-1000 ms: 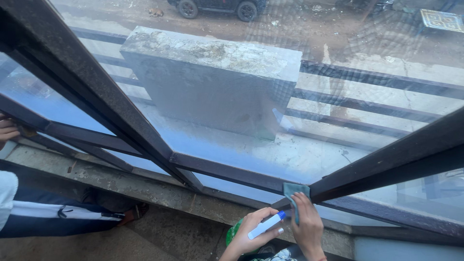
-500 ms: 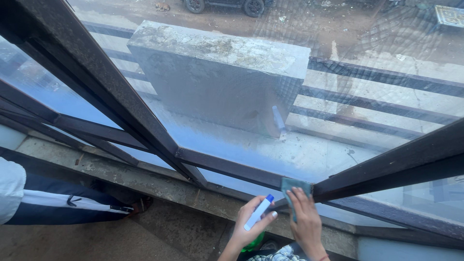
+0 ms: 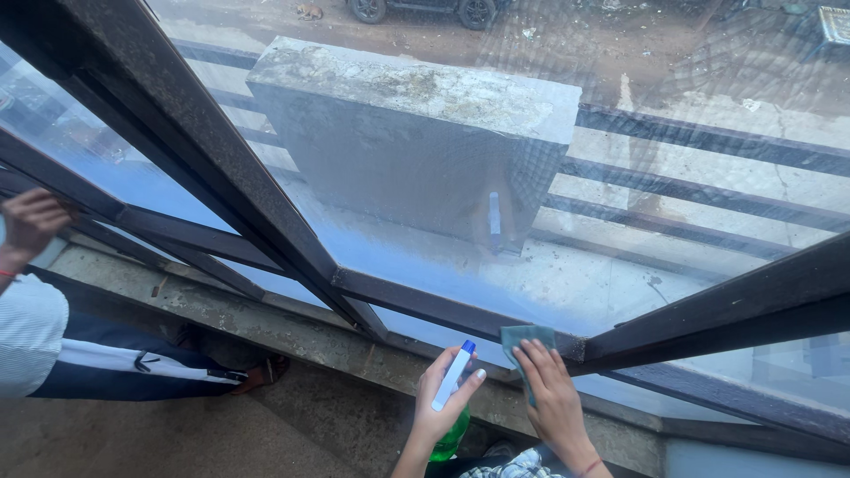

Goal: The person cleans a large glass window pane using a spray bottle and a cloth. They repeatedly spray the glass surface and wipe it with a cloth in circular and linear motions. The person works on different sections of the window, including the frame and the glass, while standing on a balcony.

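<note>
At nine o'clock another person's hand (image 3: 31, 221) rests on the dark window frame (image 3: 221, 177), with that person's striped sleeve (image 3: 27, 332) and dark trousers (image 3: 133, 363) below it. Toward six o'clock the left hand (image 3: 438, 403) is closed around a green spray bottle (image 3: 452, 435) with a white-and-blue nozzle (image 3: 453, 376), held upright just below the frame. Just beside it at its three o'clock, the right hand (image 3: 553, 398) presses a teal cloth (image 3: 524, 341) flat against the glass pane (image 3: 460, 257), fingers spread over the cloth. At twelve o'clock, beyond the glass, stands a grey concrete block (image 3: 416, 133).
</note>
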